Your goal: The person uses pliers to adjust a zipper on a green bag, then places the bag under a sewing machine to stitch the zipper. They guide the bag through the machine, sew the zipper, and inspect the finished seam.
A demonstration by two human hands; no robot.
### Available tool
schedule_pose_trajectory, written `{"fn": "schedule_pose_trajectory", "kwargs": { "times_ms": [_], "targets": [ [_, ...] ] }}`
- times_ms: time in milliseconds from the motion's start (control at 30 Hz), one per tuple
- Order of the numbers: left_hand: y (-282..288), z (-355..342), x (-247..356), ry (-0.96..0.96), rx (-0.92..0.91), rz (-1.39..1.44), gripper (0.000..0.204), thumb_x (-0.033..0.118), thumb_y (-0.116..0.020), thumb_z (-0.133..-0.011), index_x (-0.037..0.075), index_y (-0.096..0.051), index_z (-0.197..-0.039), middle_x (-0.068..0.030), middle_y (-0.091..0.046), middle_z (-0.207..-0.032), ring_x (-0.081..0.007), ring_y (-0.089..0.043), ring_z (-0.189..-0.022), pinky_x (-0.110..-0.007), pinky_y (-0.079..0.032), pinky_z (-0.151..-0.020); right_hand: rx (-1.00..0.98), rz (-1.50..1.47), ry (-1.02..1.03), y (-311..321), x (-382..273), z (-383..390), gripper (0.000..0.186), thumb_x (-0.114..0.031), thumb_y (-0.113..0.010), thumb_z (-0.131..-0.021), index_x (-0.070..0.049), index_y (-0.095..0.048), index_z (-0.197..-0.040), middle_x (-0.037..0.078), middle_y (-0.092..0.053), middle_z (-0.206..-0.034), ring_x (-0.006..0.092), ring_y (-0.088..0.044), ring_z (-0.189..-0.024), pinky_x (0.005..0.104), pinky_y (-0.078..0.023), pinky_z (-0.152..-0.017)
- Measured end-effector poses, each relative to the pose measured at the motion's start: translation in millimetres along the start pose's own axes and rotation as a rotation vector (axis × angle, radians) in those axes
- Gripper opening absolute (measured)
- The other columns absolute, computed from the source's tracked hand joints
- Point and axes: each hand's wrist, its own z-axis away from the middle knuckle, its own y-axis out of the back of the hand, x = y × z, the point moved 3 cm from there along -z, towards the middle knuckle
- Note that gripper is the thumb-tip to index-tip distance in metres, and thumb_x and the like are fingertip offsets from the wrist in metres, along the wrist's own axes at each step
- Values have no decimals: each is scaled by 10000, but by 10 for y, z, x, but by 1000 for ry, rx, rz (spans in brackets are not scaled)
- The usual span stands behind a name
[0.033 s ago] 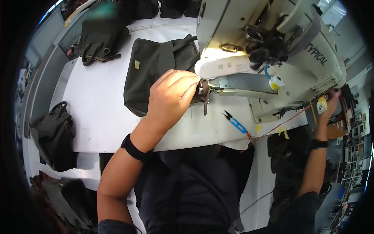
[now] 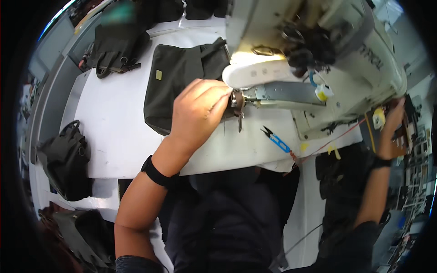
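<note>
A: What is your left hand [image 2: 198,113] doing near the centre of the frame?

B: Its fingers are bent and drawn together, with the tips right at the brown strap piece [image 2: 240,109]. That piece sits at the end of the narrow arm [image 2: 291,93] of your sewing machine [image 2: 359,88], its loose end hanging down. You hide the contact, so I cannot tell whether you pinch it.

A: And your right hand [image 2: 392,123]?

B: It is at the far right of the frame, raised beside the end of the machine and near a pale yellow spool [image 2: 378,118]. It is blurred, so I cannot tell whether it is open or gripping anything.

A: Where is your dark bag [image 2: 180,68]?

B: It lies on the white desk [image 2: 114,132], in the upper middle of the frame, partly behind your left hand. A small tan label [image 2: 159,74] faces you.

A: Anything else close by?

B: Blue thread snips [image 2: 278,143] lie right of centre, blades pointing to the upper left. Another dark bag with a handle [image 2: 66,166] stands at the left of your desk.
</note>
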Motion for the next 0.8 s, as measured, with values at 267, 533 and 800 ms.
{"fn": "schedule_pose_trajectory", "kwargs": {
  "times_ms": [267,533,800],
  "targets": [
    [-25,10,59,54,-43,-36,166,-55,-776,-849,10,-788,-1002,-116,-790,-1039,-240,-739,-954,-328,-580,-863,-98,254,64,-441,-913,-818,559,-496,-634,-1014,-12,-745,-1269,115,-751,-1176,183,-679,-1048,305,-497,-969],
    [-19,-42,36,-85,6,-23,161,-52,-786,-810,15,-762,-954,-106,-732,-879,-273,-659,-753,-363,-540,-688,128,4,67,-242,-663,-141,569,-508,-617,-1026,23,-747,-1185,119,-755,-1037,196,-721,-908,309,-553,-825],
    [-42,-41,24,-111,-4,-10,144,-52,-768,-834,10,-764,-964,-108,-771,-971,-267,-716,-852,-340,-571,-783,263,128,48,-304,-524,79,671,-586,-636,-966,50,-743,-1153,140,-753,-998,177,-701,-858,322,-541,-788]
  ]
}}
